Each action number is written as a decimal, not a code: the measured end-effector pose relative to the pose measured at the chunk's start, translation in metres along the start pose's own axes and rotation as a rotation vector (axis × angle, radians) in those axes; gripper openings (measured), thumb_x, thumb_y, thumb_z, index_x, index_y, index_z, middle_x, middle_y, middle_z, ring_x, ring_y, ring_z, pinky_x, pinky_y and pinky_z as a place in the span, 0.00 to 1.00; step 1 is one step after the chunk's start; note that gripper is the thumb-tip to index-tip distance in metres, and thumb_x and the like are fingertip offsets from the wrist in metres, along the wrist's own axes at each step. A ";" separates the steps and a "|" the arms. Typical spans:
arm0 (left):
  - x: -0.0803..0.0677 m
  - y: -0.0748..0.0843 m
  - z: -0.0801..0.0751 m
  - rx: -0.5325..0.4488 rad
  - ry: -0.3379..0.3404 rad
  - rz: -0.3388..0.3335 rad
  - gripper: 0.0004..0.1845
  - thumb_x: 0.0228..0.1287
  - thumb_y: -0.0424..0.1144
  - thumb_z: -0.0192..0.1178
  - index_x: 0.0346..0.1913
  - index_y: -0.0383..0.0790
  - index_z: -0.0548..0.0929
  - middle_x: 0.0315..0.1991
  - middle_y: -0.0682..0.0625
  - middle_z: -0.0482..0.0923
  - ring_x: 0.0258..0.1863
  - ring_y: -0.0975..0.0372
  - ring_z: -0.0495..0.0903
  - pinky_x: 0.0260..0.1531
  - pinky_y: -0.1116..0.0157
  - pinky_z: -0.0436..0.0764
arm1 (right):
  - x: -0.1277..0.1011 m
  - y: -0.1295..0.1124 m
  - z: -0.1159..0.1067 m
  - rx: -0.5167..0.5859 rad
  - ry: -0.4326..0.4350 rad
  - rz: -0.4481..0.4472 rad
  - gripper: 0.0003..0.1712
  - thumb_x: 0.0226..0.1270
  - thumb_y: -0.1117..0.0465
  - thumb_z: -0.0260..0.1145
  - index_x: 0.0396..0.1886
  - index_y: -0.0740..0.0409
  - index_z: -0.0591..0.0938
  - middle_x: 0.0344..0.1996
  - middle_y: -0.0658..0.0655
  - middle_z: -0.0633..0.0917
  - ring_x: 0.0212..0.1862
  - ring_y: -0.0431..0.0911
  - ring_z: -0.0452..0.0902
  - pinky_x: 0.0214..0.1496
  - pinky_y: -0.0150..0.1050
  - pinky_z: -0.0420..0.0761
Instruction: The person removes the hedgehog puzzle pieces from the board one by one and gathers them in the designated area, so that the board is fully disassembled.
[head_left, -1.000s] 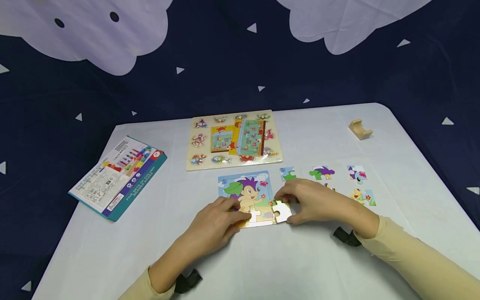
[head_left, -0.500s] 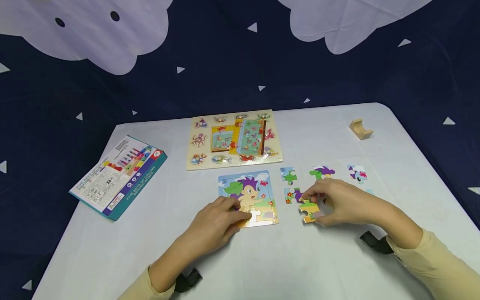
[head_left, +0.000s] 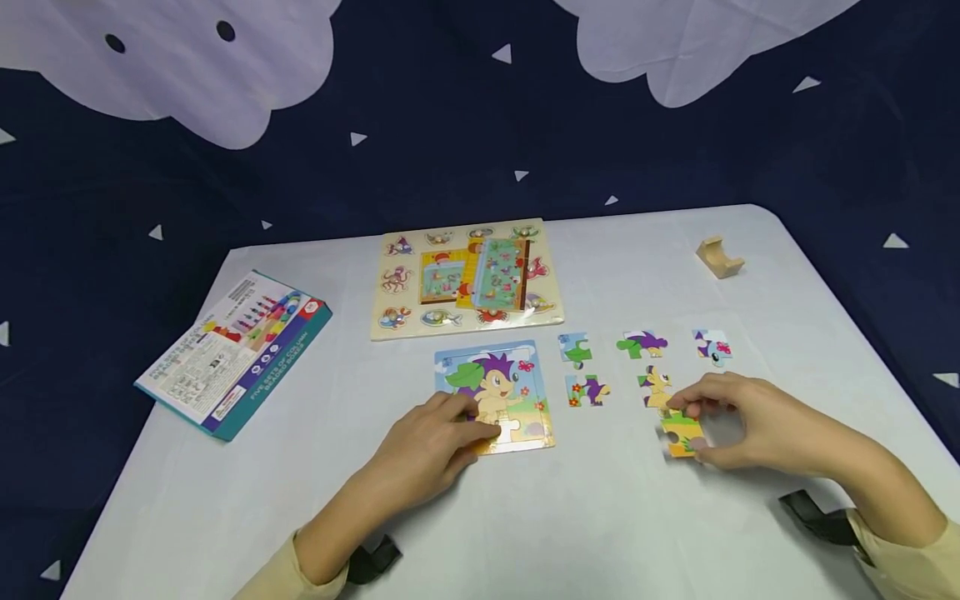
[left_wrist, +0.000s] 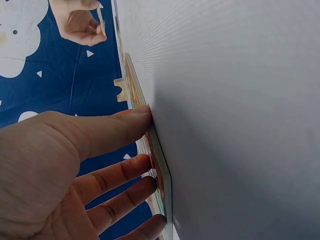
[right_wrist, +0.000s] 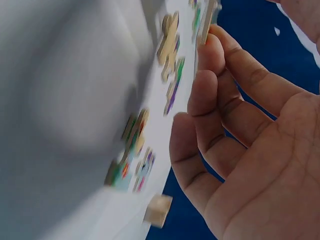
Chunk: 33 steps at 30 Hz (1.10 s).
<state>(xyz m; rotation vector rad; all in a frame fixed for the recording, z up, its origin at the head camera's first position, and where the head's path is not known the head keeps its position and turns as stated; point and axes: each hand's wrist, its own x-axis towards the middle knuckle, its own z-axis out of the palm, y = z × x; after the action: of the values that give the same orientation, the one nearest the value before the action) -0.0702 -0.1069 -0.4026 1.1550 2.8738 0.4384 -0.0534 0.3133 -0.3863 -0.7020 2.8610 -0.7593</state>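
Observation:
In the head view, my left hand (head_left: 431, 446) rests on the lower left of the framed puzzle board (head_left: 528, 433), which pictures a purple-haired hedgehog. The left wrist view shows the thumb (left_wrist: 132, 122) at the board's edge and the fairly straight fingers (left_wrist: 125, 197) touching it. A pale piece-shaped gap shows beside the fingers. My right hand (head_left: 757, 425) pinches a yellow, green and orange puzzle piece (head_left: 681, 433) between thumb and fingers, to the right of the board. From the right wrist, that piece (right_wrist: 207, 22) appears edge-on at the fingertips.
Loose puzzle pieces, such as the green-leaf piece (head_left: 575, 350) and the yellow figure piece (head_left: 656, 387), lie right of the board. A sea-animal peg board (head_left: 382, 308) carries picture cards behind. A teal box (head_left: 236, 354) lies left; a small wooden cradle (head_left: 720, 258) stands back right.
My right hand has moved the puzzle piece away from the board's right edge, farther right past the loose pieces; its coloured face now shows. My left hand has stayed on the board.

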 end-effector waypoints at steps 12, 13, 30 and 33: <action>-0.001 0.000 0.001 -0.003 -0.004 -0.005 0.18 0.60 0.41 0.72 0.53 0.61 0.87 0.49 0.57 0.78 0.46 0.62 0.75 0.44 0.63 0.80 | -0.034 0.031 -0.002 0.001 0.041 0.045 0.30 0.41 0.52 0.86 0.48 0.36 0.84 0.35 0.34 0.78 0.39 0.30 0.73 0.46 0.15 0.67; 0.000 0.000 0.000 -0.002 -0.006 -0.004 0.18 0.60 0.41 0.72 0.53 0.61 0.87 0.49 0.57 0.78 0.46 0.62 0.75 0.44 0.63 0.80 | -0.036 0.033 -0.003 -0.002 0.042 0.055 0.30 0.41 0.52 0.86 0.48 0.37 0.84 0.35 0.34 0.78 0.39 0.30 0.73 0.46 0.14 0.67; 0.001 -0.001 0.000 0.019 -0.027 -0.007 0.19 0.59 0.41 0.73 0.53 0.61 0.87 0.49 0.56 0.78 0.46 0.62 0.74 0.43 0.63 0.80 | -0.048 0.048 0.000 -0.059 0.089 0.072 0.33 0.36 0.51 0.87 0.48 0.35 0.85 0.34 0.33 0.78 0.38 0.29 0.71 0.46 0.17 0.62; 0.001 -0.001 0.000 0.018 -0.029 -0.007 0.19 0.59 0.41 0.73 0.53 0.61 0.87 0.49 0.56 0.78 0.46 0.62 0.74 0.43 0.63 0.80 | -0.050 0.048 0.001 -0.066 0.111 0.058 0.34 0.34 0.52 0.88 0.47 0.35 0.85 0.33 0.33 0.78 0.38 0.29 0.71 0.46 0.18 0.62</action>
<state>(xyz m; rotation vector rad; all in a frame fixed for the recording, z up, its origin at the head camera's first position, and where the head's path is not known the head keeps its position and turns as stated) -0.0715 -0.1065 -0.4025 1.1441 2.8624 0.3930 -0.0284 0.3724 -0.4123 -0.5998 3.0044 -0.7210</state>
